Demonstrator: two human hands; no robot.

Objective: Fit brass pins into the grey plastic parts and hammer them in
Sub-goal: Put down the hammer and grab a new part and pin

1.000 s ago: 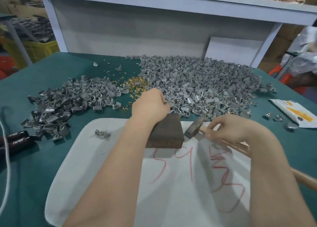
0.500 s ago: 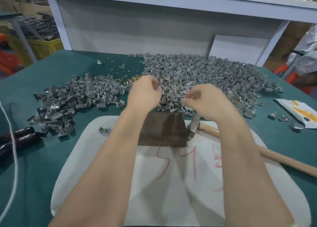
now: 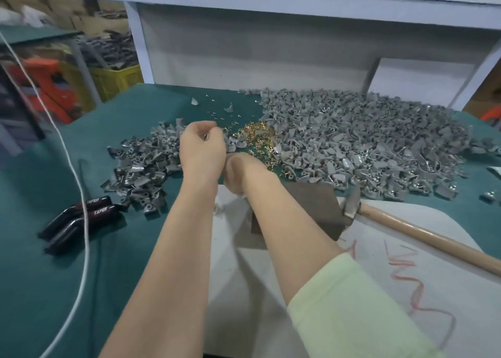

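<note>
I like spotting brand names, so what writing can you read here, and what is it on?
"TAPEN", as best it reads: on both black handles.
Red marks on the white mat: scrawl, not readable.
Packet at the right edge: cut off, unreadable.

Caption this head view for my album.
Left hand and right hand near brass pins and grey parts; hammer lies on cloth.
</note>
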